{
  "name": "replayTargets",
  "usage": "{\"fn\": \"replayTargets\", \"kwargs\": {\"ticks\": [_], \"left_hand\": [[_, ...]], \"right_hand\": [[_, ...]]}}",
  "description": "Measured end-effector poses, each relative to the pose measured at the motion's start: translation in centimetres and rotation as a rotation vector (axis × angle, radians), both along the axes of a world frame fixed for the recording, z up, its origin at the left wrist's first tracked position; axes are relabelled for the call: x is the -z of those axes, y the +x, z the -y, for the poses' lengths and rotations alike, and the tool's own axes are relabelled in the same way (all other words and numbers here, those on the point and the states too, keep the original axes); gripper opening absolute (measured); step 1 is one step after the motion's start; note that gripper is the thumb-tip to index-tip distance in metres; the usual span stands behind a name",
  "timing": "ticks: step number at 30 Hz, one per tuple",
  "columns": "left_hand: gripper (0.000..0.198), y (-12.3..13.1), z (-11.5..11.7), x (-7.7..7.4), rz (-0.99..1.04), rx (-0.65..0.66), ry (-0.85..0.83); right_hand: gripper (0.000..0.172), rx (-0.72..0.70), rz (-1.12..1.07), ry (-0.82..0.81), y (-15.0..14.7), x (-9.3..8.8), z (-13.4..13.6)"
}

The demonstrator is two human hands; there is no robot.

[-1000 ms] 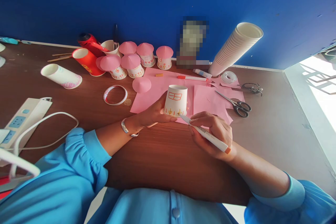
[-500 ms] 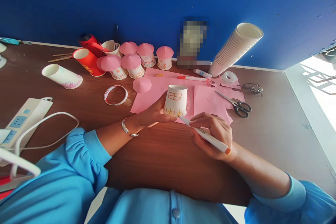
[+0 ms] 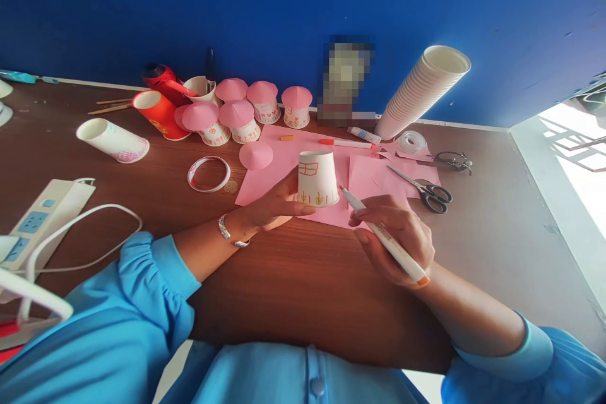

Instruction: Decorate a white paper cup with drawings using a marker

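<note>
My left hand [image 3: 280,205] is closed on an upside-down white paper cup [image 3: 319,182]. A red-orange window is drawn on its side, and yellow and red plant marks run along the rim at the bottom. My right hand [image 3: 395,233] grips a white marker pen [image 3: 396,251] with an orange end; its tip points at the cup's lower right and stands slightly apart from it. Pink paper [image 3: 279,158] lies behind the cup, bearing a pink paper cone [image 3: 256,155], an orange pen cap [image 3: 287,137] and a red marker [image 3: 348,143].
Several cups with pink cone tops [image 3: 237,113] stand near the blue wall. A tall stack of paper cups [image 3: 421,95] leans at the back right. Scissors [image 3: 428,192] lie right, a tape roll [image 3: 209,173] left. A power strip [image 3: 40,221] with white cables is far left.
The marker tip has drawn back from the cup's lower rim as my right hand moved right and slightly down. The cup has turned, so its window sits farther left.
</note>
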State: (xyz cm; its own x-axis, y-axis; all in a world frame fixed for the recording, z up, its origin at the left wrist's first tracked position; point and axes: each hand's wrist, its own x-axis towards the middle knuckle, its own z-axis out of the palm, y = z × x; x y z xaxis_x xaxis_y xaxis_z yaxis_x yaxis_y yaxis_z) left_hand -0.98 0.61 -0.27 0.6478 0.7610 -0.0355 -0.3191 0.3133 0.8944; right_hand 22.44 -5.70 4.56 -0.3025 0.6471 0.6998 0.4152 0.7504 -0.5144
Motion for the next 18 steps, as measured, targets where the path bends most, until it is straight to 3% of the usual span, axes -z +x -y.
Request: {"fn": "replayTargets", "kwargs": {"ticks": [4, 10, 18], "left_hand": [[0.06, -0.05, 0.02, -0.1, 0.053, -0.002, -0.002], [0.064, -0.16, -0.02, 0.2, 0.032, -0.003, -0.011], [0.066, 0.04, -0.05, 0.11, 0.072, 0.044, 0.013]], "right_hand": [[0.016, -0.026, 0.014, 0.034, 0.01, -0.07, -0.16], [0.02, 0.064, 0.01, -0.041, -0.27, -0.09, 0.42], [0.019, 0.029, -0.004, 0.002, -0.32, -0.16, 0.01]]}}
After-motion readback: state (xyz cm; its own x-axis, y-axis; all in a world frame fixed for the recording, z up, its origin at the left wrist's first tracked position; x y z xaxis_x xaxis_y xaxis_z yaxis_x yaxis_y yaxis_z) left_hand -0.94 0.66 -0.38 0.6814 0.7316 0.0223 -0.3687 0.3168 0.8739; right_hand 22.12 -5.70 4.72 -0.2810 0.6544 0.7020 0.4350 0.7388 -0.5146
